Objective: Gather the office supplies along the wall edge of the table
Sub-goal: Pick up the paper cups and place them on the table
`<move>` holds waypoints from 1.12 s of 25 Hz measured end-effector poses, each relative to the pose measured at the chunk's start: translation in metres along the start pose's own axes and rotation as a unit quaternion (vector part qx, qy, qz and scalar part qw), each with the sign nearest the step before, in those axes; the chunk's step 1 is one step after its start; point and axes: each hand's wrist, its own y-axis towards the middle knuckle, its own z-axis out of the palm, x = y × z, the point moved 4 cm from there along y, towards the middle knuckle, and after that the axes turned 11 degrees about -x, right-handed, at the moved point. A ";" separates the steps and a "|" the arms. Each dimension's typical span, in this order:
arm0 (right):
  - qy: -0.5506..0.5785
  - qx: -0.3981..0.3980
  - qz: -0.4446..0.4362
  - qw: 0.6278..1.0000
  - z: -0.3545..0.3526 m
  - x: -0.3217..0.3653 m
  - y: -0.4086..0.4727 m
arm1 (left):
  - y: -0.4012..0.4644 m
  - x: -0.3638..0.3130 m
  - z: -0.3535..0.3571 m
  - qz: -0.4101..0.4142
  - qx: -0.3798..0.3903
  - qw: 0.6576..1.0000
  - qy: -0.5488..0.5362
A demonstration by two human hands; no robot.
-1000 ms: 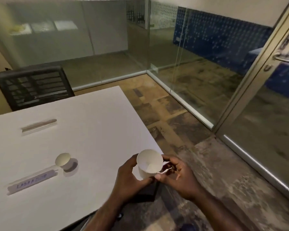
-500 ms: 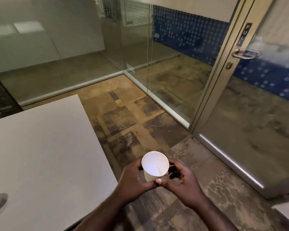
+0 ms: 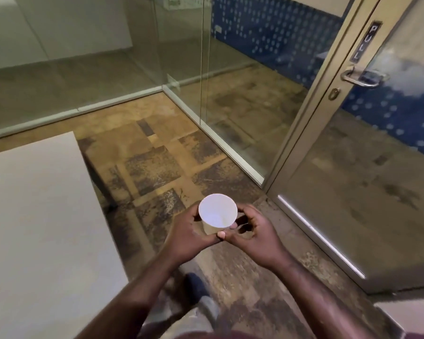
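White paper cup (image 3: 217, 212), upright, open, above the floor.

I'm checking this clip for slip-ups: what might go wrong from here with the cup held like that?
1. The paper cup is held over the carpet, clear of the table; if the left hand or right hand slips, it likely drops to the floor.
2. It looks thin; squeezing from both sides may crush it.

One sign can be read: a narrow dark plate (image 3: 365, 41) on the door frame (image 3: 328, 99), just above the metal lever handle (image 3: 362, 77), bears the word "PULL" in pale capital letters stacked from top to bottom. No other text is legible.
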 end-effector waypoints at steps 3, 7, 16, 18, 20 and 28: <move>-0.002 0.023 -0.007 1.000 0.024 0.000 0.073 | 0.064 0.019 -0.012 -0.003 -0.029 1.000 -0.002; 0.004 0.060 -0.013 0.998 0.067 0.010 0.163 | 0.142 0.033 -0.047 -0.002 -0.064 0.998 0.003; 0.042 0.186 -0.076 0.979 0.196 0.043 0.325 | 0.262 0.081 -0.151 -0.031 -0.146 0.987 0.061; 0.050 0.218 -0.096 0.970 0.227 0.048 0.352 | 0.281 0.094 -0.172 -0.018 -0.174 0.980 0.093; 0.059 0.248 -0.104 0.961 0.260 0.050 0.382 | 0.303 0.110 -0.192 -0.043 -0.204 0.972 0.105; 0.071 0.342 -0.199 0.916 0.368 0.073 0.529 | 0.423 0.147 -0.254 -0.096 -0.328 0.931 0.127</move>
